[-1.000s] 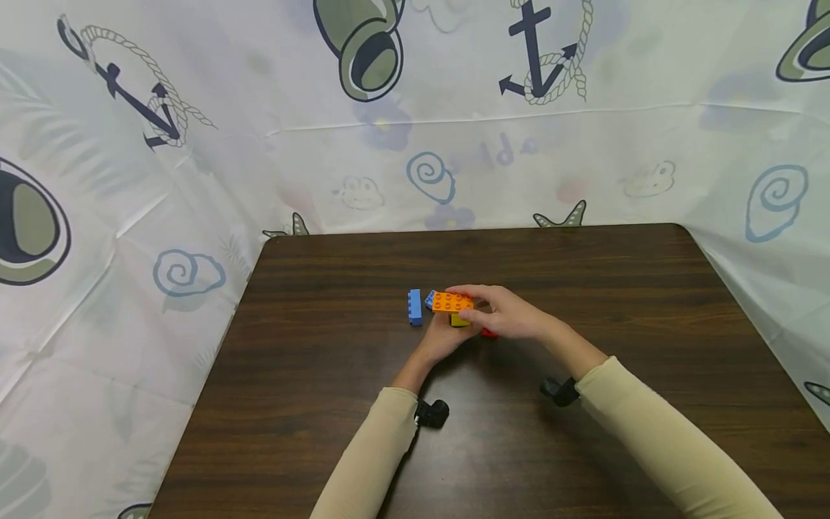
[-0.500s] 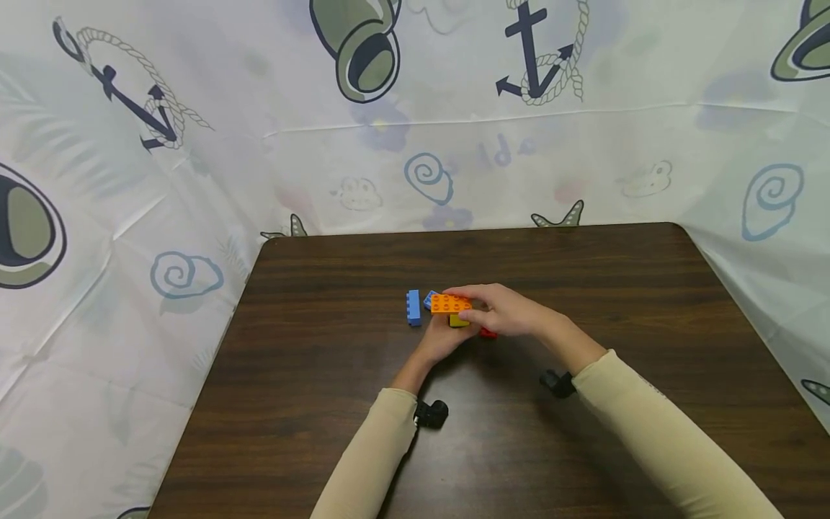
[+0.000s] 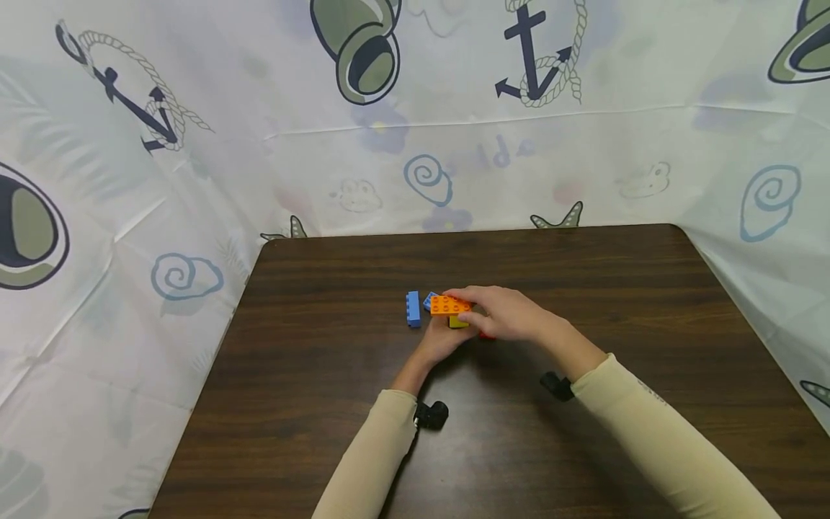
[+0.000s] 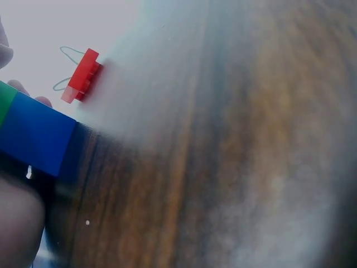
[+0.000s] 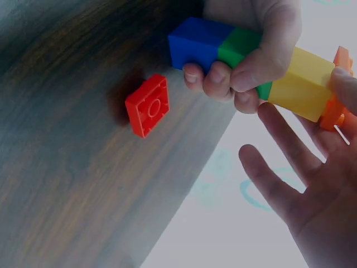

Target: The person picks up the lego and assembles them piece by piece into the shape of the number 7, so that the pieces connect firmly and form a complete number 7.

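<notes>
A stack of toy building bricks is held between both hands. In the right wrist view it runs from a blue brick (image 5: 198, 44) through a green brick (image 5: 240, 47) and a yellow brick (image 5: 301, 84) to an orange brick (image 5: 333, 103). My left hand (image 3: 442, 342) curls its fingers round the green part. On top, the thumb and fingers of my right hand (image 3: 509, 311) pinch the orange brick, whose studs face up in the head view. Its other fingers are spread beside the stack. A red brick (image 5: 148, 106) lies below the hands, its hollow underside showing in the right wrist view.
A long blue brick (image 3: 413, 309) lies left of the hands on the dark wooden table (image 3: 311, 375). Another blue brick (image 3: 429, 300) shows partly behind the orange one. Black wrist cameras sit on both forearms. A patterned sheet (image 3: 311, 173) hangs behind the table.
Both hands keep the same grip on the stack and have barely moved. The bricks on the table have not moved; the head view shifts slightly.
</notes>
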Demonstrator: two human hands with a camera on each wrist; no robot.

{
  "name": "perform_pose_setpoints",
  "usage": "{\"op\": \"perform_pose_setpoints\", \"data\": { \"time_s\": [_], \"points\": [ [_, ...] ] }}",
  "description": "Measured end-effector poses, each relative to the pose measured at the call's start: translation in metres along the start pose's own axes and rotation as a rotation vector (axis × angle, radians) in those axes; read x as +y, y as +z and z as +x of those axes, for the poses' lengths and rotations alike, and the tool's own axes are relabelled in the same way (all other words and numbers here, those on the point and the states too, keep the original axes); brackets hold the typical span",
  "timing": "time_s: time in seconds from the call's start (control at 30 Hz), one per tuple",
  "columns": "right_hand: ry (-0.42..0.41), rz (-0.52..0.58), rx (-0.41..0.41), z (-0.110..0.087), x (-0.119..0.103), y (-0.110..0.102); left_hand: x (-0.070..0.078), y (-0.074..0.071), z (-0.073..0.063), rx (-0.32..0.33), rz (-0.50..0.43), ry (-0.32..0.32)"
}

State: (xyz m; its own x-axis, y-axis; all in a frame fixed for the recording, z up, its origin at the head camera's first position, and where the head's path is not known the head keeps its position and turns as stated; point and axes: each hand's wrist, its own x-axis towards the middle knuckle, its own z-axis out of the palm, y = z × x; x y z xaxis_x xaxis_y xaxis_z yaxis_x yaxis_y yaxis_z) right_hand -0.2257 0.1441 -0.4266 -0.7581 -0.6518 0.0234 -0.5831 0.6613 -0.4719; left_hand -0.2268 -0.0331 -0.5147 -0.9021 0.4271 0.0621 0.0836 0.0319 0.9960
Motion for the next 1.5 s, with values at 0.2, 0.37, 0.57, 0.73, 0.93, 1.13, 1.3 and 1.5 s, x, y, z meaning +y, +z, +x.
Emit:
{"op": "perform_pose_setpoints", "data": {
  "time_s": [0.2, 0.37, 0.57, 0.73, 0.93, 1.13, 1.3, 1.5],
  "points": [
    [-0.039, -0.139, 0.035, -0.003, -0.009, -0.003, -0.001, 0.001, 0.001, 0.005, -0.008, 0.032],
    [-0.041, -0.215, 0.053, -0.005, -0.012, -0.001, 0.001, 0.001, 0.001, -0.006, 0.022, 0.040],
    [-0.026, -0.208, 0.051, -0.004, -0.011, 0.004, 0.002, 0.002, 0.000, -0.005, 0.045, 0.046],
    [0.006, -0.150, 0.052, -0.005, -0.009, 0.005, 0.002, 0.001, 0.001, -0.010, 0.041, 0.053],
    [0.032, -0.117, 0.045, -0.007, -0.006, 0.008, 0.000, -0.001, 0.000, -0.045, 0.075, 0.054],
    [0.033, -0.099, 0.038, -0.008, -0.004, 0.008, 0.003, -0.005, -0.005, -0.106, 0.080, 0.106],
    [0.026, -0.084, 0.026, -0.008, -0.005, 0.005, 0.006, -0.008, -0.009, -0.149, 0.032, 0.156],
    [0.007, -0.078, 0.022, -0.007, -0.005, 0.003, -0.016, -0.010, 0.000, -0.035, 0.007, 0.001]
  ]
}}
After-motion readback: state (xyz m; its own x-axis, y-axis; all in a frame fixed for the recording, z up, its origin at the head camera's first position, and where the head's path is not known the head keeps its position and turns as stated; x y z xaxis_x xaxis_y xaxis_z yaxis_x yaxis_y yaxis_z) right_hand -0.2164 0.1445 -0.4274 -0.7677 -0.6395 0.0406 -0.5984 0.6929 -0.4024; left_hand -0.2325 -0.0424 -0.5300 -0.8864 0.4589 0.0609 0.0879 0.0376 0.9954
